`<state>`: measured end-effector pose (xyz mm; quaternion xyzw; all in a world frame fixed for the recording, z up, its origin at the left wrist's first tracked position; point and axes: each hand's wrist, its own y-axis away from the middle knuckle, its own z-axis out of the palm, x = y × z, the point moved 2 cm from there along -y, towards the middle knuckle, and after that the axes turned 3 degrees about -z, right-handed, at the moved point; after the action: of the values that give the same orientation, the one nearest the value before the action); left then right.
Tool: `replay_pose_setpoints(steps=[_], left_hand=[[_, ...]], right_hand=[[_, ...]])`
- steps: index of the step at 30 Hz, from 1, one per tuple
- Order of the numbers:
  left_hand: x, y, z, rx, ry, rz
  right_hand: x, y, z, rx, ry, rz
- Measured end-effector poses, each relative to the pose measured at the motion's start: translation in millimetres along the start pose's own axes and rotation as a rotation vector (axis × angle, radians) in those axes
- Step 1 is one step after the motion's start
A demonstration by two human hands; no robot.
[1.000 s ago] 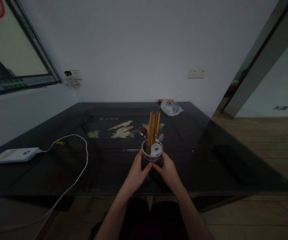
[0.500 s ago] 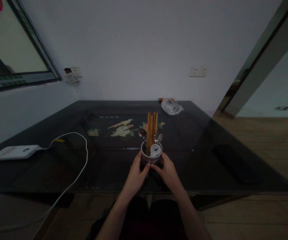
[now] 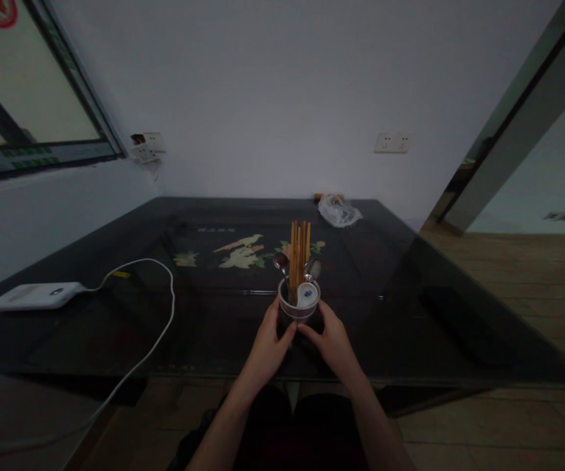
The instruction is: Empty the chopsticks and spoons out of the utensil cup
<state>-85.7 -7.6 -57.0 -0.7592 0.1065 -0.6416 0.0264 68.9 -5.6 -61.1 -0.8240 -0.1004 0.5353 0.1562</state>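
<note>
Near the front edge of a dark, glossy table (image 3: 203,343), directly before us, we are holding a round cup (image 3: 298,314) upright between both hands. Our left hand (image 3: 268,337) is curving around its left side and our right hand (image 3: 332,337) is curving around its right, the thumbs lying close together on the near face; we are not able to tell whether the base is touching the tabletop. Wooden chopsticks (image 3: 299,255) are standing tall in it, metal spoons (image 3: 312,268) are leaning out on either side, and a blue-marked white ceramic spoon (image 3: 308,295) is sitting in front. Beyond, a bird-and-flower picture (image 3: 240,254) is decorating the tabletop, and a crumpled clear plastic bag (image 3: 340,212) is lying near the wall (image 3: 262,98). Well to our left, a white device (image 3: 36,296) is resting, its white cable (image 3: 173,294) looping toward us.
</note>
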Motion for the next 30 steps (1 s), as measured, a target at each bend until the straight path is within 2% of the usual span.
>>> replay_pose_setpoints(steps=[10, 13, 16, 20, 23, 26, 30], left_hand=[[4, -1, -0.1, -0.042, 0.055, -0.009], [5, -2, -8.5, -0.059, 0.087, -0.028], [8, -7, -24.4, 0.007, 0.104, -0.054], [24, -26, -45.1, 0.118, 0.049, -0.043], [41, -47, -50.0, 0.161, -0.009, -0.016], [50, -68, -43.9, 0.124, -0.021, -0.026], [52, -84, -31.9, 0.035, -0.037, -0.039]], right_hand=[[4, 0, 0, 0.022, -0.043, 0.013], [3, 0, -1, 0.008, -0.060, 0.017], [2, 1, -2, 0.015, -0.072, 0.033], [3, 2, -3, 0.019, -0.077, 0.028], [5, 2, -2, 0.018, -0.065, 0.019], [7, 2, 1, 0.033, -0.046, 0.016], [5, 2, 4, 0.045, -0.030, 0.009]])
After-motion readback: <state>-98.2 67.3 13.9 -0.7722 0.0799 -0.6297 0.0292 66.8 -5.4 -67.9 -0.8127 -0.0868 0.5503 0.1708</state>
